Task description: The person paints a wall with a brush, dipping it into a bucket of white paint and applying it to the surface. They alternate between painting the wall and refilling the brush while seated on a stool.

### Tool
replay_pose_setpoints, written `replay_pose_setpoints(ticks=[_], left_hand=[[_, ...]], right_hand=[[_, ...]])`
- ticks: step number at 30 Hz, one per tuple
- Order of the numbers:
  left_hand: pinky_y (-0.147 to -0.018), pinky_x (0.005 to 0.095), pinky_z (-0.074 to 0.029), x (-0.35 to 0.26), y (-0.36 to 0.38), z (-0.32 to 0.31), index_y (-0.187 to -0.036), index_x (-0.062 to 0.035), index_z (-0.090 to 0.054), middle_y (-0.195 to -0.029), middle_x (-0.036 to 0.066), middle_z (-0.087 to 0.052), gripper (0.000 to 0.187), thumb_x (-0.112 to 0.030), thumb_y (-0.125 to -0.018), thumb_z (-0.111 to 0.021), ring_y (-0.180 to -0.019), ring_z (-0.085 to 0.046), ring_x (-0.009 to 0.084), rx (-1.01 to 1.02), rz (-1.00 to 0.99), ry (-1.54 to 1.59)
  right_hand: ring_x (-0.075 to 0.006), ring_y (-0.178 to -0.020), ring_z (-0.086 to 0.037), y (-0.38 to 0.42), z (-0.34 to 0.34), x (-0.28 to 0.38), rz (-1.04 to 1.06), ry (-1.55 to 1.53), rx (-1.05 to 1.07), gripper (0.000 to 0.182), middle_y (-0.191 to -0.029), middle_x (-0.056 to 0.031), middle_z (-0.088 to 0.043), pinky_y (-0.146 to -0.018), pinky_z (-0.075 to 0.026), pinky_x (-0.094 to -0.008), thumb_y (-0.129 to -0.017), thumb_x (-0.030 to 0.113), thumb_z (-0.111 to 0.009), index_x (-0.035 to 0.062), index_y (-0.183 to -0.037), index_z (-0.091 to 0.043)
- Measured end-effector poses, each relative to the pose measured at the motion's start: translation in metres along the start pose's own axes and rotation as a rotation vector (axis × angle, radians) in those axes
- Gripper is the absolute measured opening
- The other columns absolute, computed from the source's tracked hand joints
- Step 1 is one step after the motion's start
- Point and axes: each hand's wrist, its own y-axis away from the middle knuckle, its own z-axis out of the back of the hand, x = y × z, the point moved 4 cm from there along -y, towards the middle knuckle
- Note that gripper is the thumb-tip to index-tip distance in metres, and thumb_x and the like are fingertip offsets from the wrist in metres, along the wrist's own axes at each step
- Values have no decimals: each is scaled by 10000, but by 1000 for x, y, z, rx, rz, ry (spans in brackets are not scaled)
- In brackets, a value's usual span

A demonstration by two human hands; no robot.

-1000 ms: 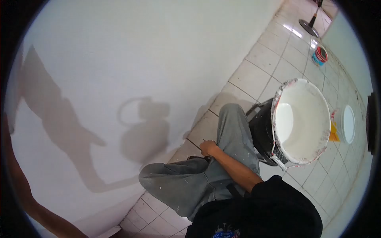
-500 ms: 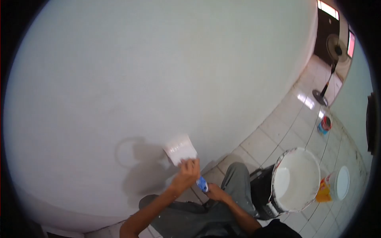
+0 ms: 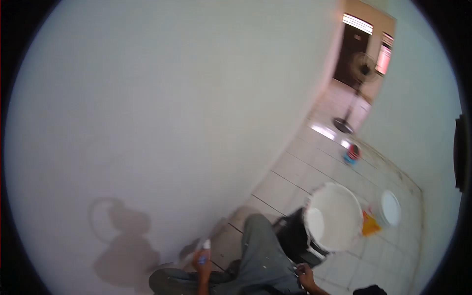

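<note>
At the wall's foot, my left hand is closed round a scraper with a blue and white handle; its blade is blurred and seen nearly edge-on. My right hand is beside my right knee, just below the large black bucket. Its fingers are curled, and whatever they hold is too small and blurred to name. White material lies inside the bucket, whose rim is smeared with white. The pale wall fills the left side, with my shadow on it.
Right of the bucket stands a white tub with a yellow-orange label. A small red and blue can is farther back on the tiled floor. Beyond it are a standing fan and a dark door.
The view has swung right. My left hand has left the blade and now grips the handle. My right hand has let go of the scraper and moved away towards the bucket.
</note>
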Motion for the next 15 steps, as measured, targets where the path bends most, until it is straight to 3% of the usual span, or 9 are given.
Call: replay_pose_setpoints(ticks=[1, 2, 3, 4, 5, 7, 9, 12, 15], left_hand=[[-796, 380, -487, 23, 8, -2, -927, -42, -669, -880, 103, -654, 146, -30, -784, -696, -838, -614, 260, -138, 171, 58], [-835, 377, -481, 43, 4, 0, -923, -20, -656, -907, 83, -664, 127, -46, -807, -700, -851, -617, 239, -161, 309, 58], [-820, 380, -480, 45, -8, 9, -912, -12, -657, -924, 98, -668, 157, -154, -857, -694, -840, -612, 233, -167, 311, 141], [-824, 355, -481, 93, -8, 2, -965, -15, -651, -961, 91, -659, 204, -186, -866, -701, -875, -609, 220, -152, 406, 362], [-789, 360, -502, 107, -14, 6, -1022, -33, -643, -997, 87, -651, 251, -226, -874, -706, -917, -613, 208, -130, 384, 385], [-758, 373, -524, 63, -19, 18, -1063, -58, -636, -1015, 81, -648, 254, -238, -891, -690, -954, -615, 207, -193, 882, 586], [-724, 377, -540, 85, -1, 10, -1123, -72, -613, -1060, 81, -636, 296, -237, -890, -689, -924, -619, 222, -138, 960, 635], [-674, 371, -567, 97, 6, 7, -1097, -76, -620, -1049, 84, -637, 277, -240, -886, -691, -906, -628, 216, -108, 992, 628], [-609, 354, -585, 110, 13, 3, -1072, -58, -641, -1008, 92, -648, 281, -247, -874, -706, -831, -643, 205, -75, 977, 562]], right_hand=[[-245, -893, -606, 12, 6, 1, -408, -253, 60, 212, -1002, -121, -633, -795, -483, -327, -868, 136, -551, 13, -1029, -612], [-242, -975, -584, 19, 9, -5, -608, -329, 69, 263, -1065, -118, -619, -856, -467, -336, -884, 173, -564, 16, -1093, -592], [-239, -1056, -561, 28, 12, -10, -810, -401, 62, 318, -1128, -116, -605, -917, -451, -346, -901, 210, -576, 20, -1156, -572], [-241, -1122, -520, 11, 8, -76, -733, -587, 231, 388, -1196, -125, -573, -975, -405, -369, -905, 269, -592, 28, -1205, -545], [-244, -1188, -480, -4, 5, -143, -670, -773, 408, 462, -1264, -134, -542, -1033, -359, -392, -909, 328, -609, 36, -1255, -518], [-262, -1258, -432, -6, -2, -87, -575, -876, 289, 542, -1352, -134, -486, -1084, -296, -424, -915, 376, -603, 44, -1323, -476], [-279, -1308, -387, -7, -6, -30, -554, -970, 245, 557, -1425, -119, -436, -1102, -268, -418, -924, 370, -597, 40, -1349, -454], [-302, -1346, -340, -17, -13, -22, -508, -1051, 261, 617, -1454, -117, -412, -1104, -268, -430, -929, 421, -576, 31, -1377, -409], [-323, -1288, -423, -29, -16, -30, -424, -1074, 217, 617, -1430, -159, -434, -1073, -336, -420, -942, 467, -528, 77, -1395, -373]])
